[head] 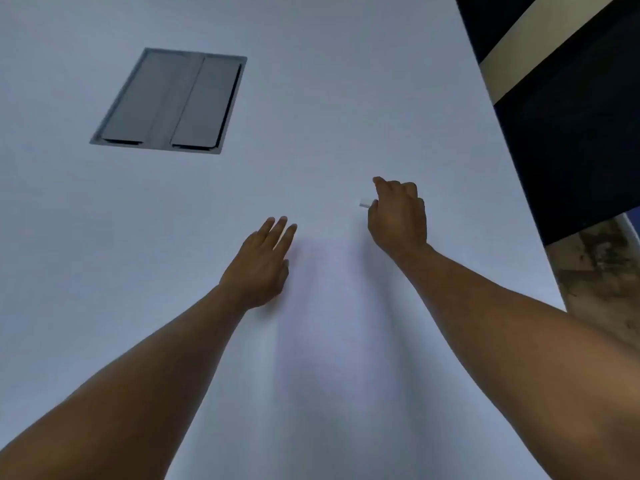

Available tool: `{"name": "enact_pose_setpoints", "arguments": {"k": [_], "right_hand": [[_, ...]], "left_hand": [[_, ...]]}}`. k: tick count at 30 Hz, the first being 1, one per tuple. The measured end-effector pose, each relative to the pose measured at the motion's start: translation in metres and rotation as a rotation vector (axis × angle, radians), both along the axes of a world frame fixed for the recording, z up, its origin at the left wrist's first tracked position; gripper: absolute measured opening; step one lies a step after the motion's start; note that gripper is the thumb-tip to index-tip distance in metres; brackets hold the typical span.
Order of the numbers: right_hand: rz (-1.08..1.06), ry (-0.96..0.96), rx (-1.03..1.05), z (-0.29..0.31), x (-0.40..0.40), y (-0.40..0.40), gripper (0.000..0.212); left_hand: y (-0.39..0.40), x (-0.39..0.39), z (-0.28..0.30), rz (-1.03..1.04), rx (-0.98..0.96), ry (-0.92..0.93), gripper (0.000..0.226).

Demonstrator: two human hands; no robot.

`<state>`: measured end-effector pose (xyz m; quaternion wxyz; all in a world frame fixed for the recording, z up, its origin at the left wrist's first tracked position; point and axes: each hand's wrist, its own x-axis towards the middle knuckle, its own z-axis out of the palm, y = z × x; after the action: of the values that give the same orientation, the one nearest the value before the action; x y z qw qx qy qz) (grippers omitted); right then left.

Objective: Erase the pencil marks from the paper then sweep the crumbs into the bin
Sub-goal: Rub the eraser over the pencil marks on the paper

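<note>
2 bare forearms reach in from the near edge, uncovered from elbow to wrist with no sleeve on either. The left hand (260, 268) and right hand (398, 216) are bare too, without gloves.

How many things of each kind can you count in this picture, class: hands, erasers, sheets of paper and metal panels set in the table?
Hands: 2, the left hand flat by the paper, the right hand holding the eraser
Erasers: 1, a small white eraser
Sheets of paper: 1, a faint pale paper between the hands
Metal panels: 1, a grey panel in the table
Total: 5
</note>
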<state>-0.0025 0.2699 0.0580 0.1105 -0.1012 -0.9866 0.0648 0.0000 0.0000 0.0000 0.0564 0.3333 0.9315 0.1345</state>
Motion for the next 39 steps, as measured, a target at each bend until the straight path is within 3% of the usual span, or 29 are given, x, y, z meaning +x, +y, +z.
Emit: {"name": "enact_pose_setpoints", "arguments": {"k": [7, 15, 24, 28, 33, 39], "right_hand": [[-0.049, -0.142, -0.086, -0.037, -0.026, 0.010, 0.041], [-0.039, -0.224, -0.130, -0.070, -0.032, 0.008, 0.036], [-0.150, -0.161, -0.181, -0.084, -0.052, 0.022, 0.033], [-0.243, -0.063, -0.402, -0.084, -0.056, 0.026, 0.025], [-0.398, 0.215, -0.778, -0.064, -0.032, -0.004, 0.015], [-0.394, 0.148, -1.006, -0.076, 0.019, -0.045, 0.037]], "left_hand": [[-0.010, -0.003, -0.030, 0.013, -0.079, -0.081, 0.086], [-0.013, -0.016, -0.044, 0.045, -0.118, -0.084, 0.082], [0.005, -0.023, -0.051, 0.093, -0.056, -0.071, 0.084], [0.012, -0.025, -0.053, 0.093, -0.032, -0.063, 0.081], [0.015, -0.019, -0.058, 0.019, 0.025, -0.045, 0.078], [0.016, -0.014, -0.060, 0.056, 0.045, -0.059, 0.087]]}}
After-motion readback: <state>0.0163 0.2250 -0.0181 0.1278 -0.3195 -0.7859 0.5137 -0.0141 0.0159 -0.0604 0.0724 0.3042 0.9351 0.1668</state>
